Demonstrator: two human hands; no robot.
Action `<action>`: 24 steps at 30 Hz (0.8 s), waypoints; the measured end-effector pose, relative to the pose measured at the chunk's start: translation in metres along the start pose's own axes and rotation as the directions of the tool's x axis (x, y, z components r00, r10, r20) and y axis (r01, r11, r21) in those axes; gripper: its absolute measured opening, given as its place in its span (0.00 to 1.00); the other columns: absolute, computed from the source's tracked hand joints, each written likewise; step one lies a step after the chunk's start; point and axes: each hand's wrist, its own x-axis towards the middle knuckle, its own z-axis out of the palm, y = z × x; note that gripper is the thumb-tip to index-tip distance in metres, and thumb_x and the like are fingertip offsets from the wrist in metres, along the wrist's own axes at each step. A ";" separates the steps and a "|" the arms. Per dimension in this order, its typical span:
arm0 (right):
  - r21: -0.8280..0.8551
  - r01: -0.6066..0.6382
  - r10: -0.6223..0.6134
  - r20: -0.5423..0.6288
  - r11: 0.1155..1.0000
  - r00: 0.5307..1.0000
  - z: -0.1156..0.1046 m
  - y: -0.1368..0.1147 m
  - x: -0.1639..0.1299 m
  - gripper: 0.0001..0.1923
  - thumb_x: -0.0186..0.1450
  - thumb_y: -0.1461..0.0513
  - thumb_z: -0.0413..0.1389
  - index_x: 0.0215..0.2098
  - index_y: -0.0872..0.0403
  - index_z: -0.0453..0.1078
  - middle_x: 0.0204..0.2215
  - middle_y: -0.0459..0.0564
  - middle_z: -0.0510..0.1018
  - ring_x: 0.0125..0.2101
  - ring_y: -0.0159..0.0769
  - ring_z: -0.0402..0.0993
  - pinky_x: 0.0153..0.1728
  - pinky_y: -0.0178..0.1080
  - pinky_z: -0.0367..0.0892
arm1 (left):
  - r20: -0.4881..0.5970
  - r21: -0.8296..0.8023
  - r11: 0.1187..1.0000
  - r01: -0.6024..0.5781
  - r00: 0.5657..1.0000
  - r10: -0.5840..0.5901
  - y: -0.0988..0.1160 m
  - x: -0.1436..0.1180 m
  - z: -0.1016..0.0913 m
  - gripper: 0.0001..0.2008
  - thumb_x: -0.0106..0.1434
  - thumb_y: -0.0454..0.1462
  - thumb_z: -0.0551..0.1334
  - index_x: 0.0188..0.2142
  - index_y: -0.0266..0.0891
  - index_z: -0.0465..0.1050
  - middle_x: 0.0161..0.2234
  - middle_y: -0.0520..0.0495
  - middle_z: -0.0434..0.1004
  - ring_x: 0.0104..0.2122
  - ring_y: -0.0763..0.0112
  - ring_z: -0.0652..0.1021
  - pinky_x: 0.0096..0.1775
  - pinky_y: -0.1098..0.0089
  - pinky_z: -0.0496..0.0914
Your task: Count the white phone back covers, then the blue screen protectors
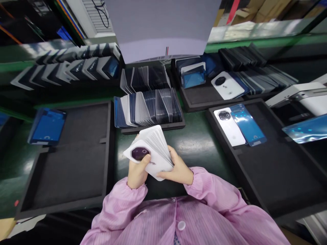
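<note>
A fanned stack of white phone back covers (pixel 159 165) is held between both hands, in front of my chest. The top cover carries a dark oval camera window and small dark lettering. My left hand (pixel 138 172) grips the stack's left side, its thumb lying on the top cover beside the window. With thumb on top and fingers along the edge, my right hand (pixel 178 168) closes on the right side. Fingers under the stack are hidden. Just beyond stands a black tray (pixel 163 127) packed with rows of upright dark and white panels (pixel 148 107).
At left lies a black foam tray (pixel 76 177) with blue-filmed panels (pixel 48 126). The right tray (pixel 278 173) bears a white cover (pixel 230 127) and a blue-filmed panel (pixel 247 124). More panel rows (pixel 71 69) stand behind, below a large grey board (pixel 163 27).
</note>
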 end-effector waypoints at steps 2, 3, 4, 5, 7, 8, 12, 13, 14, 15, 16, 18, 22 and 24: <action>0.131 -0.026 0.025 0.007 0.991 1.000 0.005 0.003 -0.001 0.42 0.50 0.57 0.69 0.58 0.51 0.56 0.51 0.53 0.69 0.49 0.43 0.69 0.52 0.46 0.64 | 0.009 0.155 0.986 -0.057 0.998 0.056 0.001 0.000 0.002 0.44 0.50 0.42 0.72 0.63 0.46 0.55 0.60 0.42 0.64 0.60 0.55 0.65 0.59 0.61 0.60; 0.236 -0.038 0.031 0.032 0.971 0.999 0.006 0.003 -0.001 0.38 0.51 0.58 0.69 0.55 0.50 0.58 0.48 0.51 0.71 0.46 0.41 0.71 0.48 0.43 0.67 | 0.032 0.188 0.980 -0.067 0.998 0.062 0.001 0.001 0.003 0.50 0.47 0.43 0.73 0.65 0.46 0.49 0.60 0.41 0.63 0.59 0.53 0.66 0.57 0.61 0.62; 0.356 -0.054 0.033 0.066 0.933 0.997 0.006 0.002 0.000 0.36 0.50 0.58 0.69 0.53 0.50 0.60 0.46 0.49 0.73 0.42 0.38 0.73 0.44 0.41 0.69 | 0.059 0.172 0.983 -0.065 0.997 0.055 0.001 0.001 0.003 0.56 0.45 0.46 0.74 0.66 0.48 0.43 0.61 0.40 0.62 0.58 0.52 0.67 0.55 0.60 0.64; 0.467 -0.080 0.035 0.105 0.881 0.994 0.006 0.001 0.000 0.35 0.49 0.58 0.70 0.52 0.50 0.61 0.43 0.48 0.74 0.39 0.36 0.74 0.41 0.38 0.70 | 0.081 0.115 0.992 -0.056 0.996 0.047 0.000 0.002 0.003 0.59 0.43 0.48 0.74 0.67 0.50 0.39 0.61 0.40 0.61 0.58 0.52 0.67 0.54 0.59 0.66; 0.614 -0.152 0.043 0.188 0.775 0.981 0.005 -0.001 0.001 0.33 0.48 0.57 0.70 0.49 0.52 0.64 0.38 0.47 0.77 0.33 0.33 0.74 0.35 0.35 0.70 | 0.133 -0.040 0.999 0.016 0.991 -0.010 -0.003 0.004 0.004 0.54 0.45 0.53 0.71 0.66 0.53 0.43 0.61 0.41 0.62 0.58 0.52 0.67 0.53 0.58 0.66; 0.649 -0.186 0.047 0.225 0.738 0.973 0.004 -0.002 0.002 0.31 0.48 0.56 0.70 0.47 0.53 0.65 0.37 0.47 0.77 0.32 0.33 0.74 0.33 0.34 0.70 | 0.199 -0.100 0.990 0.099 0.977 -0.078 -0.005 0.004 0.005 0.49 0.46 0.55 0.70 0.64 0.51 0.51 0.60 0.41 0.64 0.57 0.51 0.68 0.54 0.57 0.65; 0.642 -0.290 0.087 0.328 0.710 0.941 -0.003 -0.003 0.006 0.24 0.49 0.57 0.70 0.41 0.55 0.70 0.33 0.47 0.79 0.31 0.34 0.76 0.33 0.33 0.70 | 0.487 -0.153 0.882 0.445 0.811 -0.324 -0.013 0.004 0.011 0.35 0.47 0.53 0.70 0.51 0.37 0.72 0.50 0.37 0.75 0.54 0.44 0.71 0.55 0.51 0.63; 0.618 -0.312 0.110 0.343 0.722 0.933 -0.006 -0.003 0.007 0.22 0.49 0.58 0.70 0.40 0.56 0.71 0.32 0.47 0.79 0.31 0.34 0.76 0.33 0.33 0.70 | 0.478 -0.166 0.864 0.475 0.805 -0.350 -0.014 0.004 0.012 0.32 0.48 0.51 0.70 0.49 0.36 0.73 0.48 0.37 0.77 0.53 0.44 0.72 0.55 0.50 0.63; 0.585 -0.330 0.136 0.350 0.741 0.927 -0.008 -0.004 0.008 0.22 0.50 0.58 0.69 0.39 0.56 0.71 0.32 0.47 0.79 0.31 0.34 0.76 0.34 0.34 0.70 | 0.440 -0.183 0.854 0.488 0.817 -0.373 -0.015 0.004 0.012 0.30 0.49 0.48 0.70 0.48 0.35 0.74 0.45 0.38 0.79 0.51 0.44 0.73 0.55 0.50 0.64; 0.547 -0.334 0.161 0.339 0.767 0.927 -0.011 -0.004 0.008 0.22 0.50 0.58 0.69 0.40 0.56 0.72 0.32 0.48 0.79 0.32 0.34 0.76 0.34 0.34 0.71 | 0.391 -0.198 0.845 0.496 0.831 -0.396 -0.015 0.004 0.011 0.28 0.49 0.46 0.70 0.48 0.34 0.74 0.43 0.38 0.80 0.50 0.44 0.75 0.54 0.50 0.65; 0.506 -0.317 0.178 0.305 0.802 0.936 -0.013 -0.005 0.009 0.22 0.50 0.59 0.69 0.41 0.56 0.71 0.34 0.48 0.80 0.32 0.34 0.76 0.34 0.34 0.71 | 0.346 -0.209 0.839 0.503 0.840 -0.417 -0.015 0.005 0.010 0.28 0.49 0.45 0.70 0.48 0.34 0.74 0.41 0.39 0.81 0.49 0.45 0.75 0.54 0.50 0.66; 0.417 -0.238 0.170 0.193 0.877 0.966 -0.016 -0.005 0.009 0.26 0.50 0.61 0.70 0.45 0.54 0.70 0.38 0.47 0.79 0.35 0.33 0.76 0.36 0.34 0.70 | 0.286 -0.224 0.833 0.506 0.851 -0.441 -0.013 0.006 0.008 0.29 0.48 0.43 0.71 0.48 0.33 0.74 0.39 0.39 0.81 0.47 0.45 0.76 0.52 0.50 0.67; 0.333 -0.163 0.125 0.132 0.929 0.983 -0.018 0.000 0.009 0.26 0.51 0.61 0.69 0.47 0.51 0.69 0.40 0.46 0.79 0.37 0.34 0.76 0.38 0.35 0.71 | 0.256 -0.246 0.847 0.471 0.875 -0.412 -0.011 0.007 0.002 0.29 0.46 0.41 0.71 0.49 0.35 0.73 0.39 0.41 0.82 0.47 0.45 0.77 0.53 0.50 0.67; 0.344 -0.189 0.144 0.154 0.920 0.978 -0.019 0.003 0.009 0.25 0.53 0.59 0.69 0.47 0.52 0.69 0.40 0.47 0.79 0.37 0.35 0.76 0.37 0.36 0.71 | 0.269 -0.273 0.844 0.462 0.879 -0.394 -0.010 0.006 0.000 0.29 0.46 0.41 0.71 0.49 0.36 0.73 0.38 0.41 0.82 0.48 0.45 0.76 0.53 0.50 0.67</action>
